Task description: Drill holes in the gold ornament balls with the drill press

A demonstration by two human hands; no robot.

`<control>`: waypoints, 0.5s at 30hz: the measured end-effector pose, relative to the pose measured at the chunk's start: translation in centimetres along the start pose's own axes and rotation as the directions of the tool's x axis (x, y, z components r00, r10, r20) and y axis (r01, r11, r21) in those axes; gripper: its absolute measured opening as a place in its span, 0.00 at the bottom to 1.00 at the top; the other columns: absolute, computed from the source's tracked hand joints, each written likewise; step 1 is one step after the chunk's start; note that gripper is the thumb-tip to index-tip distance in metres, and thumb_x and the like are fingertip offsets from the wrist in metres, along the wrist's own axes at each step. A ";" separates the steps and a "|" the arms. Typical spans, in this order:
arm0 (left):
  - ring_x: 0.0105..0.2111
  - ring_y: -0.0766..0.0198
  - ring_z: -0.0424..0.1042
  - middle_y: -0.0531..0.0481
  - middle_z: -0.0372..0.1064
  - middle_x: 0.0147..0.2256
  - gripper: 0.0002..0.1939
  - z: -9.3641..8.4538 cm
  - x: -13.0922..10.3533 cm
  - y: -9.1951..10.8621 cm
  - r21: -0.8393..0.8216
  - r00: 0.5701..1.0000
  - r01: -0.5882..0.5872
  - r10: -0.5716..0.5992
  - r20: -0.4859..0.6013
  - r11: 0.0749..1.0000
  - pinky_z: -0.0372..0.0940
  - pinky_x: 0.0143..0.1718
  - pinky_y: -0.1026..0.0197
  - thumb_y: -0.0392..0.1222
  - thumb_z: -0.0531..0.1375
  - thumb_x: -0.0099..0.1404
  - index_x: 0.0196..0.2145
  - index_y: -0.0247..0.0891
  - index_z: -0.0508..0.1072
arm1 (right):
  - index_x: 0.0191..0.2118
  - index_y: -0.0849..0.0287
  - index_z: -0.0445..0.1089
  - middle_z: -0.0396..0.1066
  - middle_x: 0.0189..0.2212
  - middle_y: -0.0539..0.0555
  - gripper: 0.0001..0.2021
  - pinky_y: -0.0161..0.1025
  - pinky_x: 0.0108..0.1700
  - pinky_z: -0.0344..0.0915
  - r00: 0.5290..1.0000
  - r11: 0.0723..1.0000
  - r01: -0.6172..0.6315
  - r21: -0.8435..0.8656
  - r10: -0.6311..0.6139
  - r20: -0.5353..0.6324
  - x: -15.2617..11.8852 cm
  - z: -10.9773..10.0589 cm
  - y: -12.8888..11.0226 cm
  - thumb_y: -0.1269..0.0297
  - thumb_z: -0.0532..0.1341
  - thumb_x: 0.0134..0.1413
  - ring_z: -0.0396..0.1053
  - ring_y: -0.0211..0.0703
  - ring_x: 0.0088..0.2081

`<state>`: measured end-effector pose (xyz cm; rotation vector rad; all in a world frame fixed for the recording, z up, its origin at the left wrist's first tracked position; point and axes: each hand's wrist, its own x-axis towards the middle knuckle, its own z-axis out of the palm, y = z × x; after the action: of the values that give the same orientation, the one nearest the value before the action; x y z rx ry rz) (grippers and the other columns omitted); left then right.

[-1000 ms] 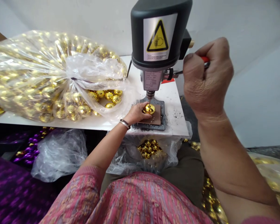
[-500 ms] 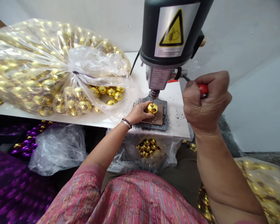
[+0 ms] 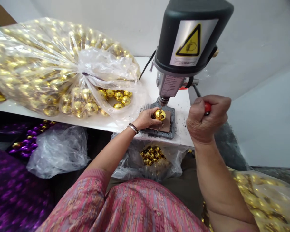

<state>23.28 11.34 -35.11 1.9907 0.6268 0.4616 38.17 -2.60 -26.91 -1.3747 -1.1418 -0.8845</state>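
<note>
Between the thumb and fingers of my left hand (image 3: 147, 118) is a shiny gold faceted ball (image 3: 160, 115). The ball rests on a brown board (image 3: 164, 124) on the grey base (image 3: 172, 129) of a small drill press (image 3: 169, 83). The press's chuck (image 3: 163, 100) is right above the ball, and its bit reaches down to the ball's top; how deep it goes I cannot tell. My right hand (image 3: 207, 119) is wrapped round the red knob (image 3: 207, 108) of the press's feed lever.
A large clear bag (image 3: 33, 71) of gold balls lies on the white table (image 3: 145, 69) at left, torn open towards the press. Below the table edge hangs an open bag of gold balls (image 3: 152, 155). Purple balls (image 3: 30, 145) are at lower left. Another bag of gold balls (image 3: 258, 196) stands lower right.
My right hand has come down and inward with the lever knob. The left hand still holds the ball under the drill. The whole view has shifted slightly.
</note>
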 end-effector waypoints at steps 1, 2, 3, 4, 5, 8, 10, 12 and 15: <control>0.44 0.57 0.75 0.52 0.78 0.42 0.26 0.0 0.0 0.0 -0.006 1.000 -0.007 0.007 -0.002 1.000 0.68 0.50 0.59 0.42 0.72 0.53 0.50 0.38 0.77 | 0.38 0.55 0.65 0.66 0.28 0.49 0.07 0.36 0.35 0.61 1.000 1.000 0.010 0.006 -0.010 -0.025 -0.1 0.2 0.1 0.59 0.54 0.65 0.64 0.35 0.30; 0.44 0.57 0.75 0.52 0.78 0.41 0.25 0.0 0.0 -0.1 -0.009 1.000 -0.016 0.016 -0.002 1.000 0.68 0.50 0.59 0.42 0.72 0.53 0.49 0.38 0.78 | 0.37 0.55 0.65 0.66 0.29 0.49 0.07 0.35 0.35 0.61 0.999 1.000 0.019 0.012 -0.018 -0.044 -0.2 0.3 0.1 0.59 0.54 0.65 0.64 0.35 0.30; 0.43 0.57 0.75 0.53 0.77 0.41 0.24 0.0 0.0 -0.1 -0.009 1.000 -0.025 0.025 0.000 1.000 0.68 0.49 0.59 0.42 0.72 0.53 0.49 0.39 0.78 | 0.37 0.55 0.64 0.66 0.29 0.49 0.07 0.35 0.35 0.61 0.998 1.000 0.022 0.018 -0.021 -0.056 -0.4 0.5 0.2 0.59 0.54 0.66 0.64 0.35 0.30; 0.43 0.57 0.75 0.53 0.77 0.40 0.24 0.0 -0.1 -0.1 -0.008 0.999 -0.032 0.032 0.003 0.999 0.68 0.49 0.59 0.42 0.72 0.53 0.49 0.39 0.77 | 0.37 0.55 0.64 0.65 0.29 0.49 0.08 0.35 0.35 0.61 0.998 0.999 0.023 0.027 -0.021 -0.061 -0.6 0.6 0.3 0.59 0.54 0.66 0.64 0.34 0.30; 0.42 0.57 0.75 0.53 0.77 0.40 0.24 0.0 -0.1 0.0 -0.003 0.999 -0.037 0.037 0.007 0.999 0.68 0.48 0.59 0.42 0.71 0.53 0.49 0.39 0.77 | 0.37 0.55 0.64 0.65 0.28 0.49 0.08 0.35 0.35 0.61 0.998 0.999 0.024 0.040 -0.022 -0.061 -0.8 0.7 0.3 0.59 0.54 0.66 0.64 0.35 0.30; 0.42 0.57 0.75 0.53 0.77 0.39 0.24 0.0 -0.1 0.1 0.027 0.999 -0.032 0.032 0.009 0.999 0.68 0.47 0.58 0.43 0.71 0.54 0.49 0.39 0.77 | 0.36 0.56 0.63 0.63 0.28 0.49 0.07 0.35 0.34 0.60 0.998 0.994 0.047 0.097 -0.041 -0.057 -1.6 0.8 0.3 0.60 0.54 0.65 0.63 0.34 0.30; 0.42 0.56 0.76 0.53 0.78 0.40 0.26 0.0 -0.1 0.2 0.060 1.000 -0.017 0.017 -0.005 0.998 0.68 0.49 0.58 0.43 0.72 0.53 0.50 0.38 0.77 | 0.34 0.57 0.61 0.62 0.27 0.48 0.08 0.35 0.33 0.58 0.997 0.991 0.060 0.123 -0.053 -0.060 -1.7 0.7 0.1 0.61 0.54 0.65 0.61 0.34 0.28; 0.43 0.56 0.76 0.52 0.78 0.40 0.28 0.1 -0.2 0.2 0.081 1.000 -0.004 0.005 -0.015 0.997 0.68 0.50 0.57 0.43 0.72 0.52 0.52 0.38 0.77 | 0.33 0.58 0.60 0.60 0.26 0.48 0.10 0.34 0.32 0.56 0.996 0.991 0.050 0.127 -0.040 -0.081 -0.8 0.7 -0.3 0.60 0.54 0.65 0.59 0.32 0.27; 0.42 0.57 0.76 0.52 0.78 0.40 0.27 0.2 -0.1 0.0 0.060 1.000 -0.005 0.007 -0.023 0.998 0.68 0.48 0.58 0.43 0.72 0.53 0.52 0.38 0.77 | 0.31 0.59 0.60 0.57 0.24 0.47 0.14 0.34 0.31 0.52 0.994 0.994 0.000 0.112 0.012 -0.109 2.6 0.9 -0.6 0.57 0.54 0.66 0.55 0.30 0.26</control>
<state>23.34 11.10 -35.22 2.0467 0.6562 0.4750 38.16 -1.33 -24.42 -1.2228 -1.0866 -0.8680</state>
